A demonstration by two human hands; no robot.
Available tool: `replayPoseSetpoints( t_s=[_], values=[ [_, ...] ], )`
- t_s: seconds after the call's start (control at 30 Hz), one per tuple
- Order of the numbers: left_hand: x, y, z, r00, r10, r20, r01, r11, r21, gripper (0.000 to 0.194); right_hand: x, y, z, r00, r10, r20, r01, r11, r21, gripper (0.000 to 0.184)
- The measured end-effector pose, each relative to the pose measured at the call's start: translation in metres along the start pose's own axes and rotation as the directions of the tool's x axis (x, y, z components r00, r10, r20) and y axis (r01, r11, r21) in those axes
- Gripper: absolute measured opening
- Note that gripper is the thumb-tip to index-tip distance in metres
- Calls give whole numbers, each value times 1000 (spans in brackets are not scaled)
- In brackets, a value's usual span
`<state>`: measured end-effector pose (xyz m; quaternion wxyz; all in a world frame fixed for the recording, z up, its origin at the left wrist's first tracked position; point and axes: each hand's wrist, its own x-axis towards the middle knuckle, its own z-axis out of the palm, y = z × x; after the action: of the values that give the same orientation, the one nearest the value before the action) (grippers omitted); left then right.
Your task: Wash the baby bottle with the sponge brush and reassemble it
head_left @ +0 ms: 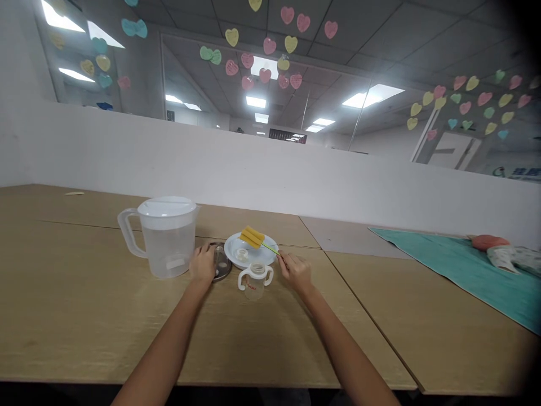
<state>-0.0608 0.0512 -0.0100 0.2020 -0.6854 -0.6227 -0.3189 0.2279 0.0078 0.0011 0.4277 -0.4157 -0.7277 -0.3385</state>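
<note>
My right hand (295, 271) is closed on the thin green handle of a bottle brush with a yellow sponge head (252, 237), which hovers over a white plate (249, 251). A small clear ring-like part lies on that plate. My left hand (203, 265) rests curled on a round metal dish (221, 263) just left of the plate. Between my hands stands a small clear baby bottle with two white handles (254, 278), upright and untouched. A large clear lidded pitcher (167, 237) holding water stands to the left of my left hand.
The wooden table (84, 304) runs out to a white partition wall behind. A teal cloth (465, 265) lies at the right, with a doll-like bundle (499, 248) on its far end. Paper hearts hang from the ceiling.
</note>
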Motion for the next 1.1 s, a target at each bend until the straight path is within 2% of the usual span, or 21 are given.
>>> replayPoseSetpoints(
  t_s=[0.1, 0.17, 0.27, 0.37, 0.47, 0.57, 0.63, 0.7, 0.77, 0.8, 0.87, 0.93, 1.1],
  values=[
    [0, 0, 2, 996, -55, -74, 56, 998, 5, 54, 1, -1, -1, 1000, -4, 2, 4, 1000, -8, 26],
    [1, 2, 0, 991, -86, -106, 87, 996, -2, 49, 2, -1, -2, 1000, -7, 1, 7, 1000, -17, 26],
    [2, 7, -4, 992, -115, -41, 115, 993, -16, 40, 2, -2, -1, 1000, 15, 4, -15, 1000, 16, 26],
    [4, 13, -7, 992, -124, -25, 123, 992, -41, 36, 2, -5, 1, 987, 159, 32, -161, 979, 124, 29],
    [5, 18, -12, 985, -71, -160, 57, 995, -88, 34, 3, -11, 0, 925, 359, 120, -377, 904, 203, 32],
    [6, 26, -19, 971, 29, -237, -68, 986, -155, 31, 6, -19, -1, 863, 452, 224, -503, 807, 309, 32],
    [7, 31, -21, 972, 142, -188, -181, 960, -214, 28, 6, -25, 0, 829, 473, 300, -560, 702, 440, 30],
    [6, 35, -20, 962, 252, -101, -270, 922, -277, 29, 6, -30, 4, 791, 471, 390, -610, 558, 563, 30],
    [4, 37, -15, 948, 318, -9, -304, 896, -325, 32, 5, -33, 9, 756, 459, 467, -650, 437, 622, 30],
    [3, 38, -13, 942, 334, 34, -304, 891, -337, 34, 5, -34, 11, 745, 448, 494, -662, 406, 630, 30],
    [1, 38, -10, 930, 352, 106, -298, 892, -340, 38, 4, -35, 13, 740, 415, 529, -671, 402, 623, 25],
    [0, 39, -10, 922, 357, 149, -295, 898, -326, 41, 2, -35, 13, 746, 378, 548, -666, 440, 602, 19],
    [2, 44, -18, 929, 332, 165, -274, 913, -301, 40, -1, -33, 14, 739, 360, 570, -671, 475, 569, 19]
  ],
)
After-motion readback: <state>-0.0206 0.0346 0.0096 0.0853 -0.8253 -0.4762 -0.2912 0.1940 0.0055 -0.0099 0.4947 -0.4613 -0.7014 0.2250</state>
